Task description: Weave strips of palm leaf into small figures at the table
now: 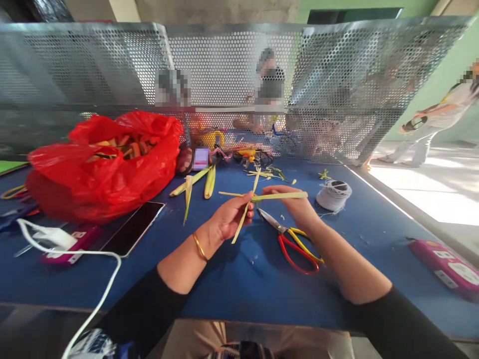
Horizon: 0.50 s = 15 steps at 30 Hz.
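My left hand [231,218] is closed in a pinch on thin yellow-green leaf strips [245,212] that cross above the blue table [239,279]. My right hand [295,205] is closed on another strip [284,196] that runs level to the right. Both hands meet at the crossing of the strips. Just below them lie scissors [295,244] with red and yellow handles, flat on the table. More loose leaf strips [198,184] lie a little further back to the left.
A red plastic bag [105,164] holding strips sits at the left. A phone [132,228], a pink device [71,243] with a white cable, a spool of white thread [334,194] and another pink device [447,267] lie around. Behind a perforated metal screen [232,65] a person sits.
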### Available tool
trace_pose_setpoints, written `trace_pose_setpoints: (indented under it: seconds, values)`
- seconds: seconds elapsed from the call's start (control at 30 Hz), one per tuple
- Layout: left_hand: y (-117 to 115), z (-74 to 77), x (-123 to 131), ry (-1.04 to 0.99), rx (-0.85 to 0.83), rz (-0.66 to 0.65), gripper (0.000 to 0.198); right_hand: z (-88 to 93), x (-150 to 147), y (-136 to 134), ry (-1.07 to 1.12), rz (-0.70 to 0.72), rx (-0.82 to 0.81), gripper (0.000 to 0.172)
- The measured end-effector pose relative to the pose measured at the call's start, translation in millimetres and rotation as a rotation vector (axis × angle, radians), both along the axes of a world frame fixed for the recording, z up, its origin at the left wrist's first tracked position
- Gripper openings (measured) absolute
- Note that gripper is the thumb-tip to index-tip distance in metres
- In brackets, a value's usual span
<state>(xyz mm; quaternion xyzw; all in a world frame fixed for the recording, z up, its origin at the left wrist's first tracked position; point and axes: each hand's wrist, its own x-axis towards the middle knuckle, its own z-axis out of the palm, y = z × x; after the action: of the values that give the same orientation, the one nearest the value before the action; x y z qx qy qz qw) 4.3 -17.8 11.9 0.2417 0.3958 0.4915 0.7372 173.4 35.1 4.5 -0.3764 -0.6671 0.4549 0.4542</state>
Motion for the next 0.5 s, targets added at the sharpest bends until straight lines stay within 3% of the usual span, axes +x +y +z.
trace_pose_setpoints:
  seconds: [0.2, 0.33, 0.5]
  values:
    - [0, 4.5, -3, -0.139, -0.087, -0.013, 0.017, -15.2, -13, -10, -0.212, 0.027, 0.329, 0.016]
    - [-2, 4.0, 0, -0.111, -0.091, -0.009, 0.014, -16.1, -15, -14, -0.283, 0.028, 0.404, 0.016]
    - [-7, -2.3, 16, 0.110, 0.129, 0.274, 0.008, -13.5, -15, -20, -0.397, -0.001, 0.464, 0.020]
